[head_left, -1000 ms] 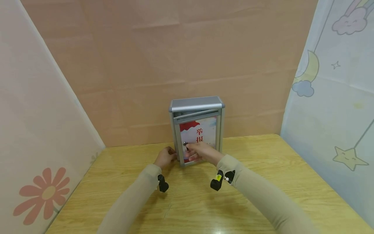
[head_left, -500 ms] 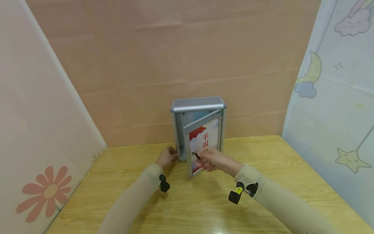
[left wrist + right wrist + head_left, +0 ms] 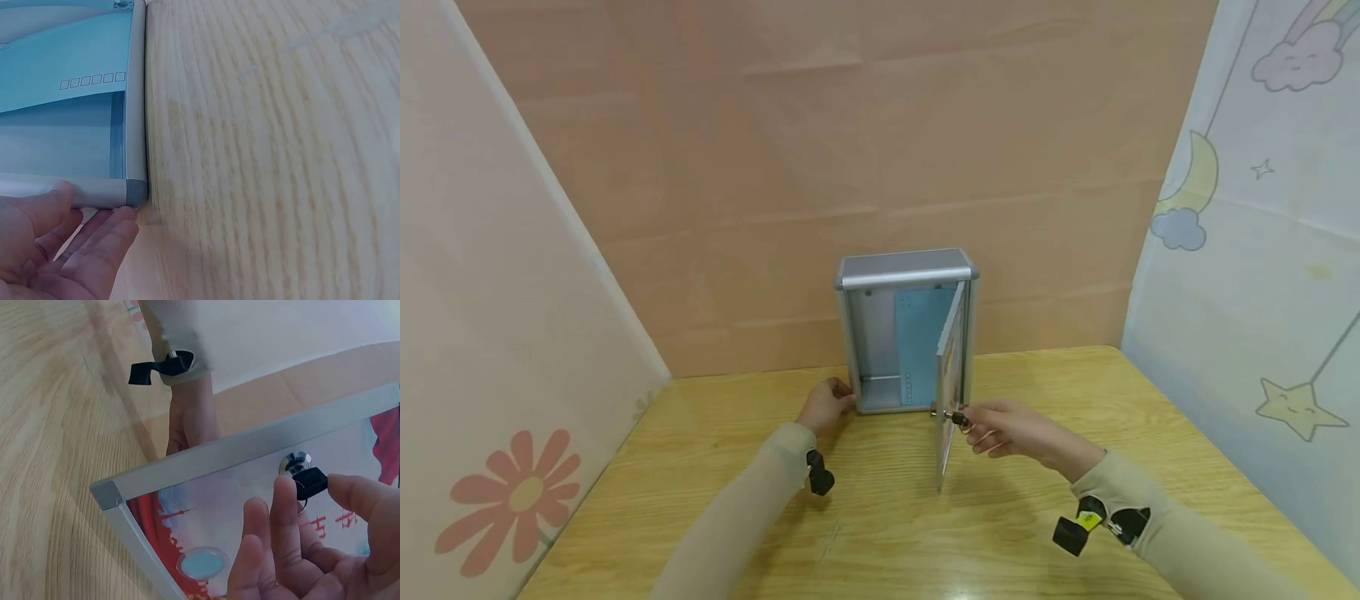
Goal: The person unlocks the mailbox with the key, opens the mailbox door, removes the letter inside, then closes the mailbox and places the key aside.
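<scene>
Left hand (image 3: 827, 406) and right hand (image 3: 1018, 429) are both in use: the left grips the lower left edge of a metal box (image 3: 906, 265), thumb on the front frame and fingers against the outer side, while the right pinches a black-headed key (image 3: 312, 483) between thumb and index finger, its other fingers loosely bent. Behind everything hangs a peach backdrop (image 3: 775, 167), with a flower-printed panel (image 3: 535, 292) to the left and a moon-and-star panel (image 3: 1247, 267) to the right. Below runs the wood-grained bench (image 3: 662, 467), the box standing upright near its far edge, about midway across. Its framed door (image 3: 950, 367) is swung out from the right side, nearly edge-on to the head view; red characters (image 3: 319, 526) and a red drape are printed on its face. Inside the box a light-blue envelope (image 3: 919, 346) stands on end, partly hidden by the door, with a row of small squares low on its left edge. Near the door's free edge sits a round chrome lock (image 3: 294, 459); the key is in it, a thin ring (image 3: 302, 505) through its head.
</scene>
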`<action>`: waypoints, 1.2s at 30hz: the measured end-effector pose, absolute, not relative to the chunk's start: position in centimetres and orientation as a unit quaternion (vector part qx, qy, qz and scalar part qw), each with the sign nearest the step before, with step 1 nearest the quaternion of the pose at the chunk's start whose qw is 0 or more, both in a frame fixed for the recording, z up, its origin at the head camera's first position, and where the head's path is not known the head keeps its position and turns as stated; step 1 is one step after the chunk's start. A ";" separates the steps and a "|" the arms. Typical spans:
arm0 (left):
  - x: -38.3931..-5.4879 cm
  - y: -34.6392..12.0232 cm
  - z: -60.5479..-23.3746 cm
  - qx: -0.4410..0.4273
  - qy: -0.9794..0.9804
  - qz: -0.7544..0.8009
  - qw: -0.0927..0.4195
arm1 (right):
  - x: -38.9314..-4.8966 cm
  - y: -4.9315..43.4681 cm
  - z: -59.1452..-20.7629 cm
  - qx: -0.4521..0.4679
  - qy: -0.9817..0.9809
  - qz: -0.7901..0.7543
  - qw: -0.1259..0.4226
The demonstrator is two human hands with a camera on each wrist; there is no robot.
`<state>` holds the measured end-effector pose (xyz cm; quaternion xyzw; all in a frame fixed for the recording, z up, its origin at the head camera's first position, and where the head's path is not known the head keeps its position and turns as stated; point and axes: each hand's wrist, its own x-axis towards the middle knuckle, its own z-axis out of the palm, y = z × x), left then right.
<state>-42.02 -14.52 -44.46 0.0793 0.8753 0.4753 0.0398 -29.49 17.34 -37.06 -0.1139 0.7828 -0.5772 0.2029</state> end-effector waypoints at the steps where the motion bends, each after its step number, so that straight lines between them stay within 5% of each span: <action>1: -42.0 -14.5 -44.5 0.080 0.875 0.476 0.039 | -29.3 17.8 -37.1 -0.113 0.782 -0.578 0.203; 13: -42.1 -14.6 -44.5 0.080 0.878 0.469 0.043 | -27.9 21.5 -37.4 -0.097 0.783 -0.583 0.195; 36: -42.4 -14.6 -44.8 0.081 0.875 0.475 0.046 | -26.6 20.0 -38.8 -0.117 0.824 -0.528 0.166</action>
